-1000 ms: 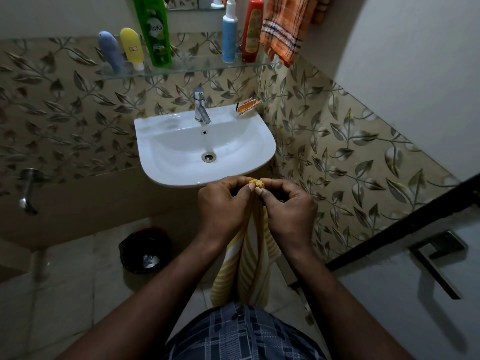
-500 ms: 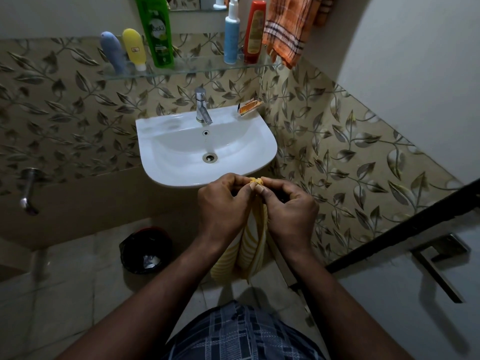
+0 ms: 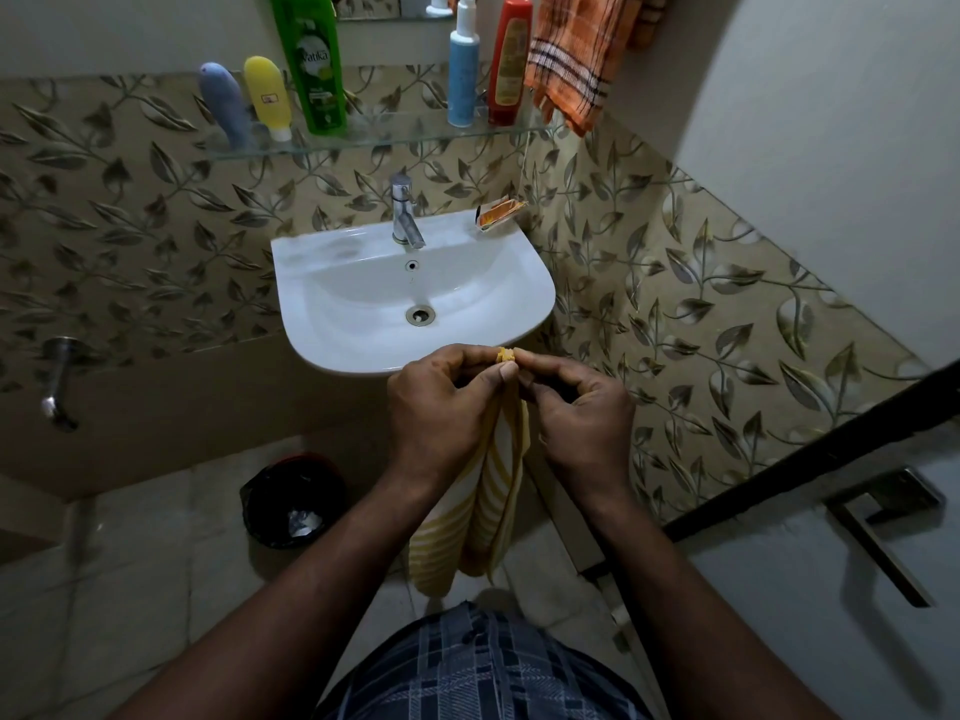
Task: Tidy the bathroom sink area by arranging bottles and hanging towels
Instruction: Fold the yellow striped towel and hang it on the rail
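1. Little has shifted in the past second: both hands hold the same spot just in front of the sink (image 3: pixel 353 350) rim, and only the towel's loose folds have drawn slightly closer.
2. Left hand (image 3: pixel 441 407) and right hand (image 3: pixel 582 423) meet tip to tip. Each thumb and forefinger pinches the bunched top edge of the yellow-striped towel (image 3: pixel 488 506), with the remaining fingers curled.
3. From that pinch the towel hangs straight down between the wrists, its long axis vertical and clear of the basin.
4. An orange checked towel (image 3: pixel 571 59) already hangs at upper right, beside the glass shelf (image 3: pixel 389 137) of bottles; what it hangs on is out of view.
5. That spot lies up and right of the pinch, nearer the right hand, so hanging the striped towel there would likely mean lifting it up and rightward.
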